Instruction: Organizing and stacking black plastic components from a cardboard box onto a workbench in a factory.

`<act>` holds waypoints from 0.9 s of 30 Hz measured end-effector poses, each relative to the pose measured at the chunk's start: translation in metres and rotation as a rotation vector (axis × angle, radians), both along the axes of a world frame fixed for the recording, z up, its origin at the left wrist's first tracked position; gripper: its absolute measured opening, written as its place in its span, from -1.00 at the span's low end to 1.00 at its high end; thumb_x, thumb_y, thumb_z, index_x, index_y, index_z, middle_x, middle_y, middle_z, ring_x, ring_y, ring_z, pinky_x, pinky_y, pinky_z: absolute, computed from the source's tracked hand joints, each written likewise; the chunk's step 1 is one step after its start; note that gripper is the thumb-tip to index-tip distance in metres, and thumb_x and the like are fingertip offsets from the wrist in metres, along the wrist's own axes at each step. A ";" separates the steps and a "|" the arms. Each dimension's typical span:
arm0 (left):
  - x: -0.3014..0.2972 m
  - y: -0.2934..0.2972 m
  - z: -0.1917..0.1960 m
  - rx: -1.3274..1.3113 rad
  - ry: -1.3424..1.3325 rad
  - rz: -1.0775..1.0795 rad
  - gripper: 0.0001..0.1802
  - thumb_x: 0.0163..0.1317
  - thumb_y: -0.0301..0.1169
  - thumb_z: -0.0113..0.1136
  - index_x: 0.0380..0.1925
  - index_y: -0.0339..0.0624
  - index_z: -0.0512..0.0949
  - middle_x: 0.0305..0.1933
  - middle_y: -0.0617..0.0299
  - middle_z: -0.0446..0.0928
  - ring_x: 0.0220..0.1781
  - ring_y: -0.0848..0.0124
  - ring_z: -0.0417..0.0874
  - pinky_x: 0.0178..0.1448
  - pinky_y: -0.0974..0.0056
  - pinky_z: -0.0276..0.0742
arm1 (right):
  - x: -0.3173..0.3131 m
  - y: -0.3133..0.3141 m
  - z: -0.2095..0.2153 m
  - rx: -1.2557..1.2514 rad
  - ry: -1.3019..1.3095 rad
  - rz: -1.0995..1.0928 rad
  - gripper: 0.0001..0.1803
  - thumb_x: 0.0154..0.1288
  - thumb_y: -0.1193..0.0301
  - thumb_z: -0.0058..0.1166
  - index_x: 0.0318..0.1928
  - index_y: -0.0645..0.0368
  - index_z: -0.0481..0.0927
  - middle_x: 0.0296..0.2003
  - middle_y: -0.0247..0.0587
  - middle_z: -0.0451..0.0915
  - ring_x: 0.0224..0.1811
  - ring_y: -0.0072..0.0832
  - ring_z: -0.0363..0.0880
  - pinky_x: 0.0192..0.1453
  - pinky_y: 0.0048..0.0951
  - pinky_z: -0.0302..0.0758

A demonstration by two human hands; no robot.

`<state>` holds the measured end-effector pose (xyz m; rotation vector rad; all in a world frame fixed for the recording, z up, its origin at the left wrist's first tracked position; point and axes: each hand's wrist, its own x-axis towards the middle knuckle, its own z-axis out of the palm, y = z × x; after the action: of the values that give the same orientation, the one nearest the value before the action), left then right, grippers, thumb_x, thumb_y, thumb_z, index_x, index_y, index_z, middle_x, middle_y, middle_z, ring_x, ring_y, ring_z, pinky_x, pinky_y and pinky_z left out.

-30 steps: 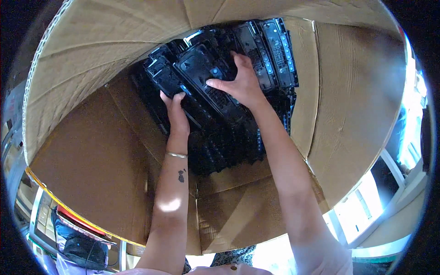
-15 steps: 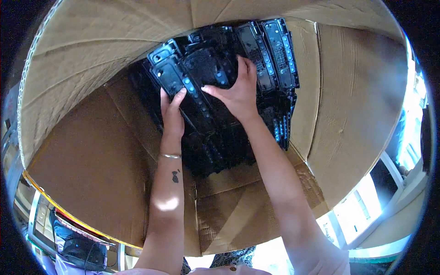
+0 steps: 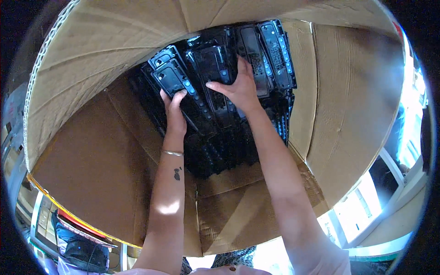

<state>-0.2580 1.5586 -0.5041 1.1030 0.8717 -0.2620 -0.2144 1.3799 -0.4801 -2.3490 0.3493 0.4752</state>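
Observation:
Long black moulded plastic panels with rows of round bumps lie packed in a large cardboard box (image 3: 87,174). My left hand (image 3: 175,110) is closed on the lower left edge of one black plastic panel (image 3: 168,77), thumb on its top and fingers at its side. To the right, my right hand (image 3: 240,89) spans the neighbouring black panel (image 3: 213,64). Its thumb lies on that panel's face and its fingers curl at the far right edge. The fingertips are partly hidden in the dark gap.
More black panels (image 3: 277,52) stand at the right, with darker ones (image 3: 224,151) stacked nearer me. A tall cardboard flap (image 3: 123,27) rises over the far left. At the lower left, outside the box, sits a dark bag-like object (image 3: 85,254).
The panel by my right hand now lies straighter and its face shows more clearly, between the left panel and the right ones. My right thumb has shifted slightly right. My left hand keeps its grip.

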 end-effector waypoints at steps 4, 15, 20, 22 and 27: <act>-0.003 0.001 0.001 0.012 0.016 0.017 -0.46 -0.02 -0.35 0.17 0.03 0.00 0.31 -0.06 0.29 0.40 0.02 0.32 0.39 0.15 0.17 0.29 | 0.018 -0.009 -0.005 0.327 -0.011 0.003 0.45 -0.41 -0.10 0.45 0.33 0.40 -0.20 0.30 0.27 0.01 0.38 -0.04 -0.01 0.41 -0.27 0.02; -0.017 0.001 0.002 0.158 -0.019 0.099 -0.18 -0.03 -0.37 0.33 0.22 -0.23 0.11 0.16 0.13 0.20 0.21 0.33 0.24 0.29 0.23 0.13 | 0.021 -0.025 -0.008 0.567 0.315 0.028 0.49 -0.48 0.00 0.51 0.33 0.42 -0.22 0.27 0.23 0.09 0.36 -0.13 0.06 0.40 -0.32 0.01; -0.013 0.028 -0.006 0.058 0.130 -0.142 -0.20 0.01 -0.29 0.31 0.23 -0.17 0.13 0.12 0.19 0.30 0.19 0.35 0.27 0.31 0.22 0.10 | 0.026 -0.022 -0.001 0.497 0.332 0.156 0.37 -0.32 0.10 0.47 0.34 0.40 -0.22 0.24 0.14 0.18 0.32 -0.22 0.15 0.38 -0.35 0.04; -0.016 0.016 -0.004 0.039 0.107 -0.097 -0.22 0.01 -0.28 0.31 0.22 -0.16 0.15 0.14 0.19 0.29 0.18 0.35 0.28 0.31 0.23 0.10 | 0.023 -0.034 -0.017 0.824 0.607 -0.014 0.37 -0.32 0.09 0.47 0.34 0.42 -0.22 0.24 0.12 0.19 0.31 -0.23 0.17 0.38 -0.35 0.03; -0.017 0.023 0.005 -0.131 0.137 -0.117 -0.21 0.02 -0.28 0.29 0.24 -0.13 0.13 0.16 0.20 0.29 0.18 0.34 0.29 0.29 0.22 0.14 | 0.028 -0.031 -0.014 0.667 0.515 0.092 0.34 -0.28 0.14 0.45 0.34 0.40 -0.22 0.24 0.08 0.22 0.29 -0.25 0.19 0.38 -0.34 0.03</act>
<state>-0.2747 1.5817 -0.4988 1.0241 0.8992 -0.4898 -0.1866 1.3493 -0.4936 -1.5788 0.2607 1.0633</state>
